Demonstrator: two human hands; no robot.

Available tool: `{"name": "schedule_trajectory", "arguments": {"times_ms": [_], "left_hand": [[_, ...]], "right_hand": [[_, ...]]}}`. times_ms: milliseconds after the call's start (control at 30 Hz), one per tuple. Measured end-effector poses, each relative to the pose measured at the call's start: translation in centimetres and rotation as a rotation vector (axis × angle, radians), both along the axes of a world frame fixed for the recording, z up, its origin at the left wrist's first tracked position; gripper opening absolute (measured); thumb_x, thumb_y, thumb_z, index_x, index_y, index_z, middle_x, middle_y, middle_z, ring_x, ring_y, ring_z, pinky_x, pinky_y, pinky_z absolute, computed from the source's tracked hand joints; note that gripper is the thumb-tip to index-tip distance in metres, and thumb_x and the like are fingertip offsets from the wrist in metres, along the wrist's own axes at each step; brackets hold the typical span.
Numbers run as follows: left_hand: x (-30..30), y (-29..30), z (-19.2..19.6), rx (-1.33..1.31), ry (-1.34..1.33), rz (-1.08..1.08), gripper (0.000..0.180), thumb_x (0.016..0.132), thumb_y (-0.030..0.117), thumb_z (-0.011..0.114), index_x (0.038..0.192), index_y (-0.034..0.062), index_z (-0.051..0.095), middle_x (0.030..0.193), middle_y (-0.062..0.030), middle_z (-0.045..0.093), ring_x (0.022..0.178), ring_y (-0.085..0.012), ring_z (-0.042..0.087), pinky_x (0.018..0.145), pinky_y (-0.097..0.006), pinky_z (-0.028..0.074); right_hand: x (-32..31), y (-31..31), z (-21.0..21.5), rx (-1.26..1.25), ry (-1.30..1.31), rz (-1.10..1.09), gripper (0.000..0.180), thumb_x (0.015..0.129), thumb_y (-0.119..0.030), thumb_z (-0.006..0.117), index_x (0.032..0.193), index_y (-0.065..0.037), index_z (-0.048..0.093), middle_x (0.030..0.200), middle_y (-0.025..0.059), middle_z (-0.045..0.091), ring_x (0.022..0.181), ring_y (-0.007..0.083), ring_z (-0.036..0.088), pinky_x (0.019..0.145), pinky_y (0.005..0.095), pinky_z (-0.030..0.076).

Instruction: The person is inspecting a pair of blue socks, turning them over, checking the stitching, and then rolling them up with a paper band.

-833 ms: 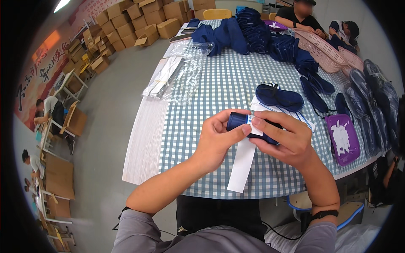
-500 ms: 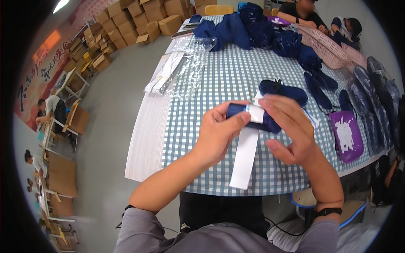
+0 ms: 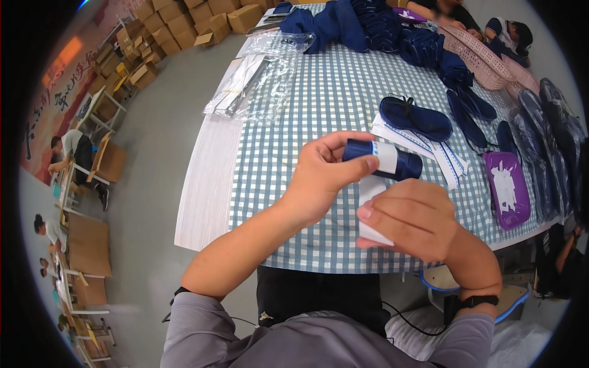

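Note:
My left hand [image 3: 320, 178] pinches a rolled navy fabric bundle [image 3: 410, 165] over the tablecloth, thumb pressing on the white paper strip [image 3: 372, 185] that wraps round its middle. The strip's loose end hangs down toward me, and my right hand [image 3: 414, 218] is closed on it. Just beyond the bundle lies a flat, oval navy fabric piece [image 3: 420, 119] with black cord. It rests on several white paper strips [image 3: 453, 167] edged with blue marks. The underside of the bundle is hidden from view.
A purple basket [image 3: 523, 208] holding white paper pieces stands at right, near plastic-wrapped navy items [image 3: 543, 159]. Navy fabric piles [image 3: 368, 30] and pink baskets [image 3: 478, 55] line the far side. A clear plastic bag [image 3: 276, 80] lies far left. Other people sit beyond.
My right hand has dropped from beside the bundle and closed on the strip's hanging end. The bundle has shifted slightly right, and the view has tilted a little lower.

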State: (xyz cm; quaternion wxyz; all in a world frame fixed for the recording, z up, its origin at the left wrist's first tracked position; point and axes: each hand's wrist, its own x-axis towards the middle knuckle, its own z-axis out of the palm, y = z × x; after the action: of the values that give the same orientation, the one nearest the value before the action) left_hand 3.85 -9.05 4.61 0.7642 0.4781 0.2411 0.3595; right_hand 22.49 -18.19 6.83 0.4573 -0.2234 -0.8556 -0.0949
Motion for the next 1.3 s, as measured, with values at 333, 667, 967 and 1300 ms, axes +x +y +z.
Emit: {"name": "schedule_trajectory", "arguments": {"times_ms": [333, 667, 967, 1300], "left_hand": [[0.3, -0.4, 0.4, 0.139, 0.04, -0.191, 0.05, 0.086, -0.009, 0.076, 0.134, -0.003, 0.067, 0.122, -0.0075, 0.074, 0.105, -0.0134, 0.073, 0.095, -0.03, 0.06], [-0.3, -0.9, 0.8, 0.191, 0.049, -0.234, 0.055, 0.082, -0.015, 0.075, 0.133, -0.0014, 0.064, 0.12, -0.0056, 0.071, 0.106, -0.0094, 0.07, 0.087, -0.024, 0.061], [-0.5, -0.9, -0.3, 0.337, -0.054, -0.24, 0.056, 0.083, -0.019, 0.071, 0.136, -0.0033, 0.063, 0.138, -0.0103, 0.064, 0.121, -0.0126, 0.065, 0.096, -0.027, 0.057], [-0.6, -0.8, -0.7, 0.391, -0.077, -0.261, 0.059, 0.08, -0.021, 0.072, 0.136, -0.0025, 0.065, 0.141, -0.0124, 0.063, 0.126, -0.0158, 0.064, 0.101, -0.03, 0.056]], "right_hand": [[1.4, 1.0, 0.9, -0.064, 0.227, -0.277, 0.015, 0.086, -0.001, 0.085, 0.099, 0.005, 0.08, 0.087, 0.0109, 0.074, 0.073, 0.0238, 0.067, 0.064, 0.0334, 0.052], [0.9, 1.1, 0.1, -0.248, 0.372, -0.376, 0.011, 0.092, -0.002, 0.081, 0.102, 0.002, 0.083, 0.086, 0.0096, 0.074, 0.076, 0.0194, 0.067, 0.064, 0.0317, 0.052], [0.9, 1.2, 0.0, -0.26, 0.462, -0.335, 0.011, 0.094, -0.004, 0.081, 0.101, 0.004, 0.083, 0.085, 0.0098, 0.073, 0.073, 0.0187, 0.068, 0.062, 0.0308, 0.052], [0.9, 1.0, 0.1, -0.349, 0.511, -0.3, 0.01, 0.096, -0.005, 0.079, 0.099, 0.004, 0.082, 0.084, 0.0107, 0.072, 0.072, 0.0162, 0.067, 0.061, 0.0294, 0.051]]}}
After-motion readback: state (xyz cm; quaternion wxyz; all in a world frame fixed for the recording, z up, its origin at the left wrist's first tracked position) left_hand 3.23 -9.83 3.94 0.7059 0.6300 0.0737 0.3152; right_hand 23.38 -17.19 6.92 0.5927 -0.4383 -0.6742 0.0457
